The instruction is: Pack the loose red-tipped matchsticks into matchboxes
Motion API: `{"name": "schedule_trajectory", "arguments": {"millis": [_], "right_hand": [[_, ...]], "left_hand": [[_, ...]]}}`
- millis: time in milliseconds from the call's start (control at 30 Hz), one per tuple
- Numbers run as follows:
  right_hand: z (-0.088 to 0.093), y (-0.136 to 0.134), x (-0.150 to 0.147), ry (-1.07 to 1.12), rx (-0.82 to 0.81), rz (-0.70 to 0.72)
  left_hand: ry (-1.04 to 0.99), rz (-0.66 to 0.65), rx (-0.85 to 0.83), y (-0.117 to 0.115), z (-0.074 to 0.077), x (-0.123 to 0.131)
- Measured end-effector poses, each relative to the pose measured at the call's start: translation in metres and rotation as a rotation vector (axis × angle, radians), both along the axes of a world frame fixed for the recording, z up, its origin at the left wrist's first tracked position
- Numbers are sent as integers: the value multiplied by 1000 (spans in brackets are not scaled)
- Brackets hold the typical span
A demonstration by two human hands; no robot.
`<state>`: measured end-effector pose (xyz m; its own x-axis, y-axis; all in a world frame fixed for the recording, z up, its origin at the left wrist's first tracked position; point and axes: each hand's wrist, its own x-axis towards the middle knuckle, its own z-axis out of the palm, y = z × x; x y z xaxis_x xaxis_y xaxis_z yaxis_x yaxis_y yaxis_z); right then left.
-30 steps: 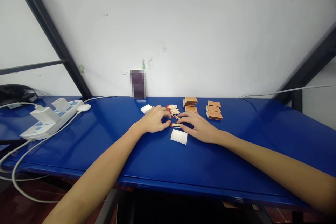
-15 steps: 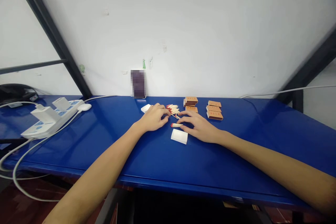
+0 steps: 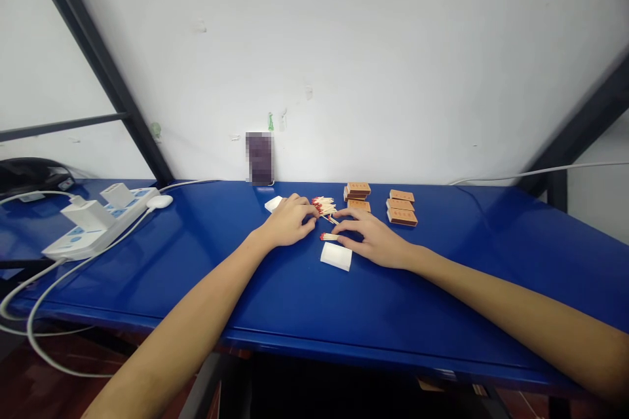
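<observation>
On the blue table [image 3: 275,288] lies a pile of red-tipped matches [image 3: 324,205]. My left hand [image 3: 287,221] rests at the pile's left edge, its fingertips pinched together on matches. My right hand [image 3: 373,239] lies just right of it, fingers curled round a small bundle of matches [image 3: 328,236] on the table. A white inner matchbox tray [image 3: 336,256] sits directly in front of the right hand. A second white tray [image 3: 273,203] peeks out behind the left hand.
Brown matchbox sleeves are stacked behind the hands [image 3: 357,190] and further right [image 3: 401,207]. A white power strip [image 3: 95,221] with plugs and cables lies at the table's left end. A dark blurred object [image 3: 259,158] leans against the white wall.
My left hand has shifted slightly forward onto the match pile. My right hand and the small bundle have barely moved.
</observation>
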<state>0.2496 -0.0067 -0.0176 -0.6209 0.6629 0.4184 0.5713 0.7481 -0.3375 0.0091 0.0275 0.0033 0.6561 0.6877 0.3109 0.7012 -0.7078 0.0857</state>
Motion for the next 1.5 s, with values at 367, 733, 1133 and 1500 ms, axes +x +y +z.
{"name": "schedule_trajectory", "arguments": {"millis": [367,733,1133,1500], "right_hand": [[-4,5,1,-13,23,-38],[-1,3,-1,-49,-16,-55],[-1,3,-2,-5,52,-22],[-1,3,-1,-2,50,-2]], "left_hand": [[-24,59,17,-3,-5,-1],[-30,26,17,-5,-3,1],[-14,-7,-23,-5,-3,2],[38,-17,-51,-9,-1,5]]}}
